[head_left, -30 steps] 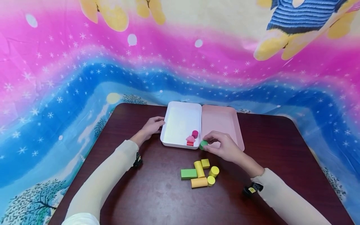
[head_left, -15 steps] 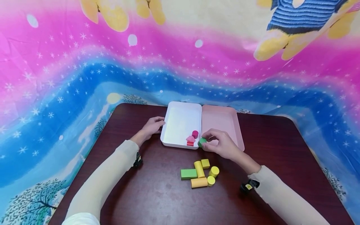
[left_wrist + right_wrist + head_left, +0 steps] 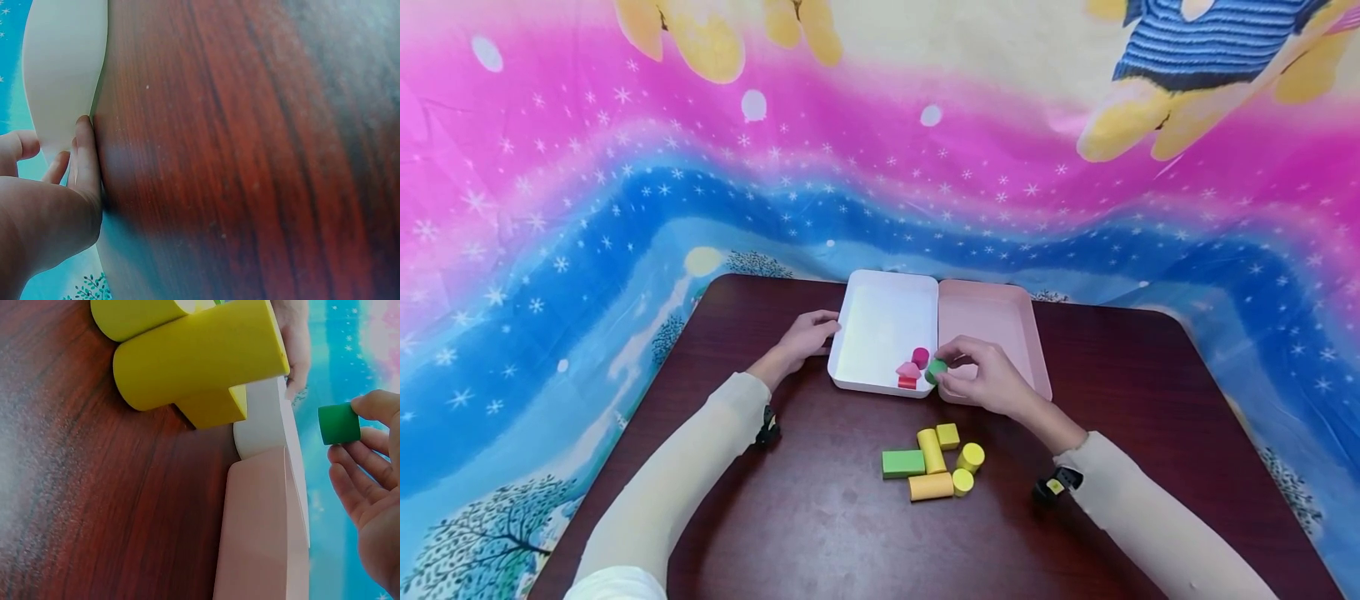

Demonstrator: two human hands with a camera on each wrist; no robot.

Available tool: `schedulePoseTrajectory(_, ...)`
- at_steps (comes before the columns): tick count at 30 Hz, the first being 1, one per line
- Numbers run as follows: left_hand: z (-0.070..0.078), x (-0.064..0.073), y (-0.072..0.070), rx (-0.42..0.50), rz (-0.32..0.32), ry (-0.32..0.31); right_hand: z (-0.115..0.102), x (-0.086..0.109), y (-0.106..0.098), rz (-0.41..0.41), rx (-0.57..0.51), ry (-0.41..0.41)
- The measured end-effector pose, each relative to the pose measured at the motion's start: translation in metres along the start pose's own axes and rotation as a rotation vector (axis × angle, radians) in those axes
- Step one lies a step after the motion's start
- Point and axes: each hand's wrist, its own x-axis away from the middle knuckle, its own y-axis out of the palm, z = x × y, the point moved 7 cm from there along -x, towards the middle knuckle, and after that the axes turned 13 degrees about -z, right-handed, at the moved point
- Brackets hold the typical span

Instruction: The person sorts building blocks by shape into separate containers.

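My right hand point(image 3: 992, 382) pinches a short green cylinder block point(image 3: 936, 372) between thumb and fingertips. It holds the block above the line where the white tray point(image 3: 880, 317) meets the pink tray point(image 3: 981, 312). In the right wrist view the green cylinder point(image 3: 339, 424) is up in the air, clear of both trays. My left hand point(image 3: 805, 335) rests at the white tray's left side. In the left wrist view its extended fingers point(image 3: 86, 153) touch the tray's outer wall. Inside the white tray's near right corner lie a crimson cylinder point(image 3: 921, 358), a pink triangular block point(image 3: 908, 371) and a red block point(image 3: 907, 383).
On the dark wooden table point(image 3: 805, 517), in front of the trays, sit a green rectangular block point(image 3: 903, 464), an orange-yellow block point(image 3: 931, 487), a lying yellow block point(image 3: 931, 451), a yellow cube point(image 3: 948, 436) and two yellow cylinders point(image 3: 972, 457). A patterned cloth point(image 3: 880, 200) hangs behind.
My right hand has moved slightly left and away from me, carrying the green cylinder from the near edge to above the trays' shared border. The left hand has stayed still.
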Motion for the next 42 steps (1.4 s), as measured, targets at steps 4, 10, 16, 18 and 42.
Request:
schedulePoseTrajectory(4,0.001,0.0,0.001,-0.002,-0.001,0.0,0.006,-0.003,-0.001,0.017,0.012,0.006)
schedulePoseTrajectory(10,0.001,0.001,0.001,-0.002,0.0,-0.001,0.016,-0.008,-0.001,0.027,0.027,0.04)
schedulePoseTrajectory(16,0.0,0.0,-0.001,0.003,0.003,0.006,0.017,-0.014,0.001,0.028,0.0,0.051)
schedulePoseTrajectory(18,0.0,0.0,-0.001,0.004,0.004,0.006,0.019,-0.016,0.003,0.022,-0.005,0.056)
schedulePoseTrajectory(42,-0.003,-0.003,-0.002,0.017,-0.005,0.008,0.035,-0.02,0.015,0.003,-0.029,0.107)
